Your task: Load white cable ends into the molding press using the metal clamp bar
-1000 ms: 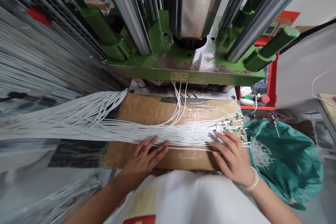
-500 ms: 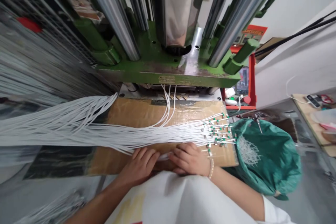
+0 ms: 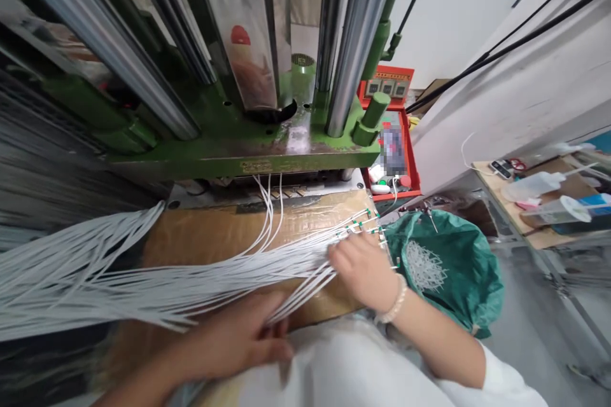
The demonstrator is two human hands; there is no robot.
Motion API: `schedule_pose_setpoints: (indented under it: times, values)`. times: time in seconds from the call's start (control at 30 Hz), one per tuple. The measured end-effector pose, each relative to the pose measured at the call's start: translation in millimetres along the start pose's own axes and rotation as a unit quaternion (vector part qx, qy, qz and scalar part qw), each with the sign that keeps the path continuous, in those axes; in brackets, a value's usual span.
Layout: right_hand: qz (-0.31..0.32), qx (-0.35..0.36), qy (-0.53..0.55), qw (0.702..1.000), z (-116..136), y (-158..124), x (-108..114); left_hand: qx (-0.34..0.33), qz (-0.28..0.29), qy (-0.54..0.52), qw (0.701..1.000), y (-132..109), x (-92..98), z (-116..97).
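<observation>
My right hand (image 3: 365,270) is closed around several white cables (image 3: 310,285), close to their connector ends. These cables run slanting down to my left hand (image 3: 243,337), which is smeared by motion. Its fingers curl over the cables, while the thumb stands out below. Behind both hands, a broad bundle of white cables (image 3: 191,283) lies across the brown cardboard sheet (image 3: 191,232). Small connectors with green parts (image 3: 360,224) tip the cables at the right, partly hidden by my right hand.
A green press (image 3: 248,162) with steel columns stands ahead, and a few cables lead under it. On the right are a red tray (image 3: 413,159) with small items and a green bag (image 3: 472,267) holding white scraps. Farther right, a wooden-topped table (image 3: 548,238) carries bottles.
My hands, close together at the cardboard's front edge before, are now apart. The right has moved onto the cable ends; the left has come lower, under the cables. The view has shifted right.
</observation>
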State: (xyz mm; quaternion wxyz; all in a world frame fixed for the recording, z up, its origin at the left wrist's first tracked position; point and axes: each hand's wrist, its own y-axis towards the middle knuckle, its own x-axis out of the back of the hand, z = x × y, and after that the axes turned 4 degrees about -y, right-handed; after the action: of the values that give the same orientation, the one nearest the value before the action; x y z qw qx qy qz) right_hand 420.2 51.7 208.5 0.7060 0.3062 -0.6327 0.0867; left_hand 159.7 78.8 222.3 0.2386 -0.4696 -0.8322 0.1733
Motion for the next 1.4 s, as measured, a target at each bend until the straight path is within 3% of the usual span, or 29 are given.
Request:
schedule_pose_setpoints:
  times: [0.07,0.23,0.37,0.53,0.63,0.77,0.87,0.97,1.03,1.13,1.2,1.27,1.4]
  values:
    - [0.02,0.045,-0.009,0.999,7.0,8.2,-3.1,0.025,0.046,-0.09,0.995,19.6,-9.6,-11.8]
    - [0.098,-0.001,-0.058,0.993,2.8,11.4,-18.2,0.069,0.017,-0.151,0.986,46.6,-19.8,-12.5]
    - [0.128,0.038,-0.013,0.991,-8.3,11.4,-19.8,0.064,0.039,-0.226,0.971,58.5,-19.2,-12.9]
    - [0.132,-0.057,-0.071,0.987,-22.8,9.3,-19.9,0.018,-0.008,-0.153,0.988,68.5,-14.7,-17.1]
    - [0.155,-0.043,-0.031,0.986,-24.5,9.5,-22.7,-0.001,-0.02,-0.112,0.993,73.8,-16.0,-24.8]
    - [0.107,-0.006,0.152,0.982,-36.6,7.2,-21.7,0.001,-0.034,-0.062,0.997,76.9,-15.4,-33.8]
    - [0.035,-0.019,0.349,0.936,-49.3,6.5,-17.4,-0.011,-0.03,-0.043,0.999,78.8,-13.4,-34.1]
    - [0.019,0.059,0.434,0.899,-51.1,13.9,-13.2,-0.032,-0.064,-0.058,0.996,85.0,-12.5,-36.2]
    - [0.005,0.043,0.441,0.897,-47.5,22.9,-11.4,-0.031,-0.077,-0.071,0.994,90.3,-11.5,-41.0]
    - [-0.037,-0.07,0.372,0.925,-40.6,38.3,-12.4,-0.02,-0.077,-0.099,0.992,96.1,-8.4,-49.2]
    - [-0.029,-0.022,0.341,0.94,-38.4,48.6,-17.1,-0.039,-0.077,-0.149,0.985,97.4,-5.6,-51.1]
    - [-0.01,0.021,0.354,0.935,-41.1,59.3,-26.4,-0.042,-0.085,-0.217,0.972,96.4,-2.2,-48.7]
    - [0.014,-0.124,0.322,0.938,-57.4,85.1,-59.6,0.004,-0.092,-0.325,0.941,90.4,4.8,-36.1]
